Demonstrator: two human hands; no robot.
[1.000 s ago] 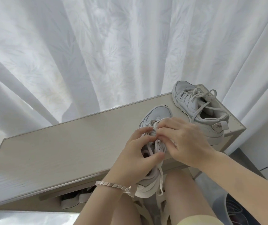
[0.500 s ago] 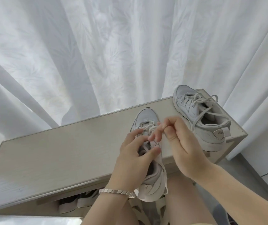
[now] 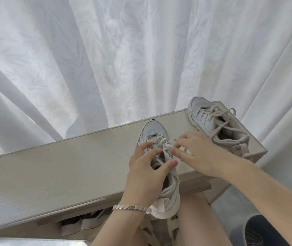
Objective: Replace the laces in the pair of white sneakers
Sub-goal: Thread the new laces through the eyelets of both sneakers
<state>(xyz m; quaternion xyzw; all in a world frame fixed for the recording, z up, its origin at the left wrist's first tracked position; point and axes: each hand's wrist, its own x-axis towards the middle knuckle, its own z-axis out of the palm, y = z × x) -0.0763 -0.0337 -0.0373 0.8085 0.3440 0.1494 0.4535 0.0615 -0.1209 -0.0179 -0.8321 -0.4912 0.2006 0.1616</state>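
A white sneaker [image 3: 153, 129] lies on the beige cabinet top [image 3: 70, 166], toe pointing away, heel hanging over the front edge. My left hand [image 3: 143, 173] grips its upper around the tongue, thumb on the right side. My right hand [image 3: 194, 153] pinches the white lace [image 3: 161, 139] near the upper eyelets, just right of the shoe's middle. The second white sneaker [image 3: 214, 125] sits at the cabinet's right end, its lace loose over the opening.
White curtains [image 3: 124, 59] hang right behind the cabinet. Other shoes [image 3: 81, 226] sit on a shelf under the top. My bare knees are below the front edge. A dark bin [image 3: 265, 229] stands at the lower right.
My right hand dropped from a raised pinch above the shoe down to the lace at the eyelets. The sneaker slid slightly farther onto the cabinet; my left hand keeps its grip.
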